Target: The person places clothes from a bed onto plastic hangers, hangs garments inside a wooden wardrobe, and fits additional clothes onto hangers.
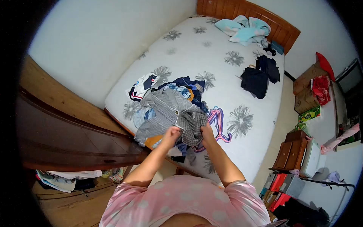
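Observation:
On the near end of the bed, a grey checked shirt (192,123) is stretched between my two hands over a heap of clothes. My left hand (172,135) is closed on its white-trimmed edge. My right hand (207,133) grips the shirt's dark checked cloth at the other side. Beneath and beyond lies a grey striped garment (160,104), partly covered. A white top with navy and red trim (143,86) rests at the heap's far left. Just right of my right hand are several pink and purple hangers (217,123).
Folded dark clothes (255,81) and a pale blue blanket (245,29) lie farther up the mattress (211,60). A wooden wardrobe (79,132) with clothes inside stands at left. Boxes (278,183) and a brown drawer unit (289,151) line the right side.

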Demonstrator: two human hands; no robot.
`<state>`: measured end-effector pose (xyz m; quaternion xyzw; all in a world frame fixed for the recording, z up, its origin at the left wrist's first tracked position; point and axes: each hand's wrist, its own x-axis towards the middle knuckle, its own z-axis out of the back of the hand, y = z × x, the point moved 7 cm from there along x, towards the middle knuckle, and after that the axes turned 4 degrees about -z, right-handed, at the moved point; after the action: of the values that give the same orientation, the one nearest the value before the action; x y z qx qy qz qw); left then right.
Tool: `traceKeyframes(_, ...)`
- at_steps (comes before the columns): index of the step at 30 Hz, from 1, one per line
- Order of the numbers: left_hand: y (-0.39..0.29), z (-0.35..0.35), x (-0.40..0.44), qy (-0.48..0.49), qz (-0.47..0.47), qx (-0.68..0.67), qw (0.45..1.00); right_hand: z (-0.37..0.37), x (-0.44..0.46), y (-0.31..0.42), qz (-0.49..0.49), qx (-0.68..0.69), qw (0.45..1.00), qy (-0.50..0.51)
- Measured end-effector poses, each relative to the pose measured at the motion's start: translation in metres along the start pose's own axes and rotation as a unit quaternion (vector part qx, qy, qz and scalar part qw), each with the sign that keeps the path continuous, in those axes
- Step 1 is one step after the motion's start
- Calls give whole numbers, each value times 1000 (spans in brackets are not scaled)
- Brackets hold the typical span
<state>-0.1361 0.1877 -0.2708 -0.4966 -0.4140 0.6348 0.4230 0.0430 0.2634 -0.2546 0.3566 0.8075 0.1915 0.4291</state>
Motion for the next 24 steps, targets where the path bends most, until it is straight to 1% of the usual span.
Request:
traceKeyframes(3,-70,25,6,-107,-144,108,978,-13,-27,21,19,-154,985,76)
traceKeyframes(5,-140,14,6,-98,-279,208,933,-26,-57,35,42,-272,952,131)
traceKeyframes(6,-169,3,7,-90,-345,255,899,-23,-61,34,34,-285,949,128)
traceKeyframes(7,-183,-13,15,-53,-355,309,881,-18,-66,31,25,-297,946,125)
traceKeyframes(9,-198,-44,25,20,-371,412,832,-14,-80,35,70,-404,903,128)
traceKeyframes(10,-193,-52,33,35,-369,455,810,-15,-89,40,94,-455,877,126)
traceKeyframes(12,-164,-68,59,60,-362,538,759,-18,-112,50,144,-560,806,130)
traceKeyframes(13,-145,-68,68,72,-354,571,737,-12,-116,50,155,-577,794,114)
traceKeyframes(15,-95,-65,98,183,-203,563,780,-9,-135,61,112,-566,813,79)
traceKeyframes(16,-67,-62,109,236,-123,550,792,-4,-144,65,89,-560,821,62)
traceKeyframes(17,-47,-57,122,208,-160,563,784,24,-136,56,86,-494,864,45)
traceKeyframes(18,-24,-52,133,180,-197,574,774,47,-130,56,110,-450,886,15)
traceKeyframes(19,-17,-49,137,152,-234,584,762,68,-126,58,134,-403,905,-17)
traceKeyframes(20,-27,-40,136,102,-238,448,856,83,-126,63,156,-354,921,-49)
traceKeyframes(21,-38,-30,132,49,-234,298,924,95,-128,68,152,-264,950,-68)
traceKeyframes(22,-47,-19,126,-6,-224,140,964,103,-131,73,146,-171,970,-87)
traceKeyframes(23,-51,-21,121,-17,-195,24,980,107,-133,76,139,-77,982,-106)
traceKeyframes(24,-83,-32,98,9,-175,34,984,98,-136,81,150,-113,975,-115)
